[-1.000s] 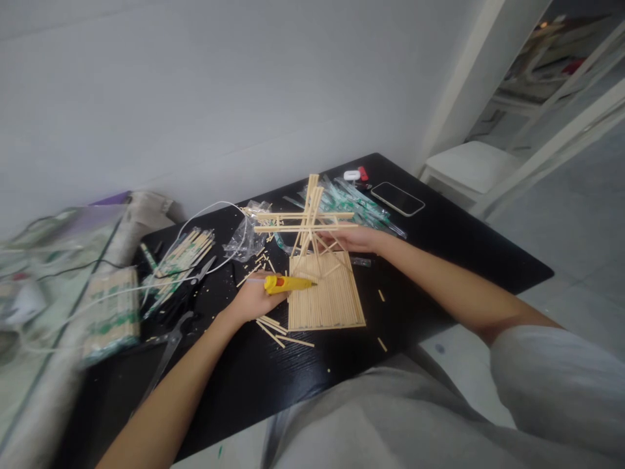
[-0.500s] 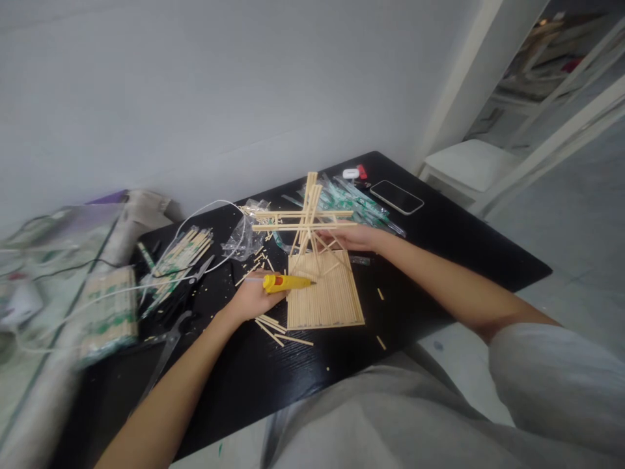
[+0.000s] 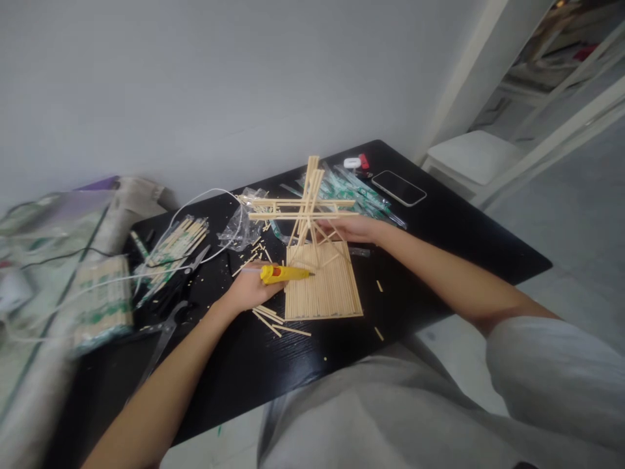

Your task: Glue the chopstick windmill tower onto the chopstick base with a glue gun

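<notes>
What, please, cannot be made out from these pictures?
Right hand: head view, partly hidden behind the stick frame; grip unclear.
Yellow glue gun: head view, handle hidden by the left hand.
White object: head view, blurred, cut by left edge.
Packaged sticks: head view, print too small and blurred.

The scene is dimly lit, with a cool, greyish cast. The wall [image 3: 195, 98] is softly and fairly evenly illuminated, and a faint sheen is reflected from the table [image 3: 273, 368] near its front edge. A small warm glow [image 3: 560, 4] is seen at the top right. The stick structure [image 3: 308, 215] is rendered moderately sharply, whereas the wrapped sticks [image 3: 103, 301] at left and the sleeve [image 3: 551, 365] are blurred. Both forearms [image 3: 161, 384] are stretched by wide-angle distortion.
</notes>
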Demonstrator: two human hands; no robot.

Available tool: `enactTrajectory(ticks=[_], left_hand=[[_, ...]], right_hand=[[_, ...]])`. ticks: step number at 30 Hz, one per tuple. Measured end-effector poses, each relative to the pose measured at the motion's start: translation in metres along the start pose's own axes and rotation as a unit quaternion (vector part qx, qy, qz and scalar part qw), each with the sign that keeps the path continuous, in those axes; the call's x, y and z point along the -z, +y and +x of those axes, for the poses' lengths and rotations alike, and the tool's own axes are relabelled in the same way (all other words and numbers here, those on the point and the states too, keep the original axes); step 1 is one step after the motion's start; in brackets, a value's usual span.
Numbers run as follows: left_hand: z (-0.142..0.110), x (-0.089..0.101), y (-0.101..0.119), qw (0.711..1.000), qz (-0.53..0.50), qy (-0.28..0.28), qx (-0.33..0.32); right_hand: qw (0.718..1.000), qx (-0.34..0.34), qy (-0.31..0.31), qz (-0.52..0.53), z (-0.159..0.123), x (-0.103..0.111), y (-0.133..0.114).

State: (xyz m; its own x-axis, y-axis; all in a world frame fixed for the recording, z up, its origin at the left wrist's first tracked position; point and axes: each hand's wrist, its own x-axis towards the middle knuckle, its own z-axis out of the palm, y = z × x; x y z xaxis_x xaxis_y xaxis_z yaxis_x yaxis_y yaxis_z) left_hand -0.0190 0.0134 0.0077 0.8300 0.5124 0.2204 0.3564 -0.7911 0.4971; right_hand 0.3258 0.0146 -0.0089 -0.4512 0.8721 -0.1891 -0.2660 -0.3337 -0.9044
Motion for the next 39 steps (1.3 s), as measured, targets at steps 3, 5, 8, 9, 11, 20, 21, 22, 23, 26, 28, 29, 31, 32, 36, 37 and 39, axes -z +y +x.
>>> enactTrajectory(ticks=[3, 5, 8, 9, 11, 20, 21, 22, 23, 26, 28, 29, 31, 32, 36, 37, 39], left_hand=[[0.0002, -0.0001, -0.0004, 1.0, 0.007, -0.004, 0.004], [0.0005, 0.0, 0.0, 1.0, 0.008, -0.008, 0.006], [0.0007, 0.0004, 0.0012, 1.0, 0.007, -0.004, 0.005], [0.0008, 0.0005, 0.0016, 1.0, 0.007, -0.003, 0.006], [0.0009, 0.0008, 0.0022, 1.0, 0.01, -0.001, 0.012], [0.0013, 0.0006, 0.0015, 0.999, 0.032, -0.001, -0.012], [0.0014, 0.0008, 0.0017, 0.999, 0.032, -0.001, -0.013], [0.0015, 0.001, 0.0019, 0.999, 0.032, -0.001, -0.015], [0.0016, 0.0013, 0.0022, 0.999, 0.033, 0.0, -0.017], [0.0019, 0.0021, 0.0034, 0.999, 0.035, 0.005, -0.019], [0.0019, 0.0024, 0.0041, 0.999, 0.034, 0.004, -0.015], [0.002, 0.0025, 0.0044, 0.999, 0.032, 0.002, -0.013], [0.002, 0.0025, 0.0048, 1.0, 0.028, 0.001, -0.009], [0.002, 0.0025, 0.005, 1.0, 0.026, 0.001, -0.009], [0.0023, 0.0023, 0.0053, 1.0, 0.025, 0.007, -0.015], [0.0023, 0.0022, 0.0052, 1.0, 0.025, 0.009, -0.015], [0.0023, 0.002, 0.0048, 0.999, 0.026, 0.012, -0.015]], right_hand=[[1.0, -0.003, 0.003, 0.002, -0.0003, -0.0001, 0.0], [1.0, -0.004, 0.008, 0.003, -0.0008, -0.0004, -0.0001], [1.0, -0.005, 0.012, 0.0, -0.0017, -0.001, -0.0007], [1.0, -0.005, 0.013, 0.0, -0.0018, -0.0011, -0.0008], [1.0, -0.004, 0.013, 0.003, -0.0018, -0.001, -0.0009], [1.0, -0.003, 0.014, 0.007, -0.0027, -0.003, -0.002], [1.0, -0.004, 0.015, 0.006, -0.0029, -0.0035, -0.0024], [1.0, -0.005, 0.017, 0.005, -0.0031, -0.0039, -0.0026], [1.0, -0.007, 0.019, 0.004, -0.0032, -0.0041, -0.0029], [1.0, -0.01, 0.021, 0.001, -0.0028, -0.0041, -0.0031], [1.0, -0.008, 0.019, -0.003, -0.0023, -0.0038, -0.0031], [1.0, -0.007, 0.017, -0.005, -0.0021, -0.0037, -0.0031], [1.0, -0.005, 0.014, -0.009, -0.0018, -0.0037, -0.0033], [1.0, -0.005, 0.013, -0.011, -0.0018, -0.0038, -0.0036], [1.0, -0.006, 0.017, -0.016, -0.0031, -0.005, -0.005], [1.0, -0.007, 0.018, -0.016, -0.0035, -0.0053, -0.0053], [1.0, -0.008, 0.021, -0.016, -0.0041, -0.006, -0.0058]])
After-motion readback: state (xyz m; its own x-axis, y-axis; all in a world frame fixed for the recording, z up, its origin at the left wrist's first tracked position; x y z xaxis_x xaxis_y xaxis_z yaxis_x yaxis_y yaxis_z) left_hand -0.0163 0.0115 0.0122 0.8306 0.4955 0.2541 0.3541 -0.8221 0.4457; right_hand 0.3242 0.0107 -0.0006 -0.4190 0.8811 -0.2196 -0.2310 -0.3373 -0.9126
